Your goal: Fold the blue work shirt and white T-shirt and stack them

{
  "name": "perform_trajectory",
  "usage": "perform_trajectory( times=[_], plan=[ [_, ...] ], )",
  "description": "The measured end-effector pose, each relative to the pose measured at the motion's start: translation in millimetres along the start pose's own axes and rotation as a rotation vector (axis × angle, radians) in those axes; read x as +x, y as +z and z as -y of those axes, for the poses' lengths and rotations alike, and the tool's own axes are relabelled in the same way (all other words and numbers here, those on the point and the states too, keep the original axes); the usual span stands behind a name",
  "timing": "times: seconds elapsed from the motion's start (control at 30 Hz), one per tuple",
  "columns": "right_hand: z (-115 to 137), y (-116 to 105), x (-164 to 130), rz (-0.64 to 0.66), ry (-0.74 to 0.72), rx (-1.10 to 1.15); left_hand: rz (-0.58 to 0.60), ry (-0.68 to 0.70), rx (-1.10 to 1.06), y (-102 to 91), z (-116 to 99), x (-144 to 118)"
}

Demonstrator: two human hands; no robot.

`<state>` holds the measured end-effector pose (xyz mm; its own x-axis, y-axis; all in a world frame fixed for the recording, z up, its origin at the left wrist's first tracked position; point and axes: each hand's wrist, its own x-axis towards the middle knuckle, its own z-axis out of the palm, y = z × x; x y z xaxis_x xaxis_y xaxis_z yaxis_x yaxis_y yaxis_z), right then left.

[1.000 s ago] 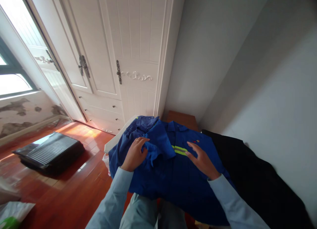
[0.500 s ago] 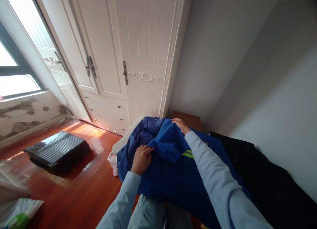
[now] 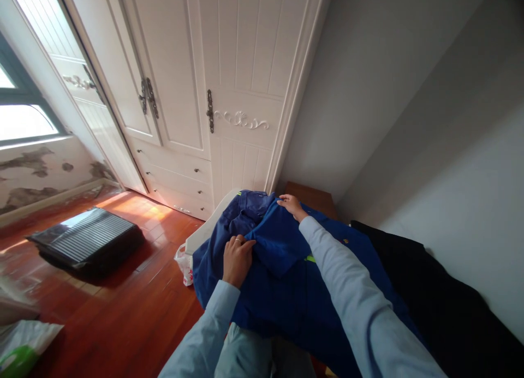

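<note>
A blue work jacket (image 3: 282, 291) with yellow-green stripes lies spread in front of me, draped over a white surface. My left hand (image 3: 238, 259) pinches a folded edge of the blue cloth near its left side, thumb pressed against the fingers. Farther off and to the right, my right hand (image 3: 291, 205) grips the upper end of the same folded flap. Between both hands the flap lies doubled over, its corner pointing toward me. A darker, purplish-blue crumpled part (image 3: 245, 214) of cloth lies beyond my left hand; I cannot tell if it belongs to the same garment.
A white wardrobe (image 3: 241, 56) stands ahead, with a brown wooden piece (image 3: 310, 197) beside it. Black cloth (image 3: 442, 291) lies on the right, against the grey wall. A black ribbed case (image 3: 88, 239) rests on the red floor, and a white plastic bag (image 3: 184, 264) hangs at the left edge.
My right hand has moved slightly left along the cloth edge. The flap between my hands lies somewhat flatter and straighter. The camera view has shifted a little.
</note>
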<state>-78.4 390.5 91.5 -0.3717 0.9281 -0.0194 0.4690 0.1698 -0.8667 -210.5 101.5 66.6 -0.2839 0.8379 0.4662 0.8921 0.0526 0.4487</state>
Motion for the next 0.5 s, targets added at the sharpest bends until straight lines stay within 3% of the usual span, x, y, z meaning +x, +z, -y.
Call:
perform_trajectory(
  times=[0.17, 0.3, 0.4, 0.5],
  plan=[
    [4, 12, 10, -0.095, -0.059, -0.148, -0.160, -0.083, 0.056, -16.3, 3, -11],
    [8, 11, -21, -0.158, -0.197, -0.259, -0.199, 0.082, 0.009, -24.5, -21, -12],
    [3, 8, -67, -0.152, -0.364, -0.324, -0.020, 0.242, -0.003, -9.4, -40, -12],
    [-20, 3, -119, 0.017, -0.571, -0.510, 0.226, 0.181, 0.098, 16.6, -50, -17]
  ],
)
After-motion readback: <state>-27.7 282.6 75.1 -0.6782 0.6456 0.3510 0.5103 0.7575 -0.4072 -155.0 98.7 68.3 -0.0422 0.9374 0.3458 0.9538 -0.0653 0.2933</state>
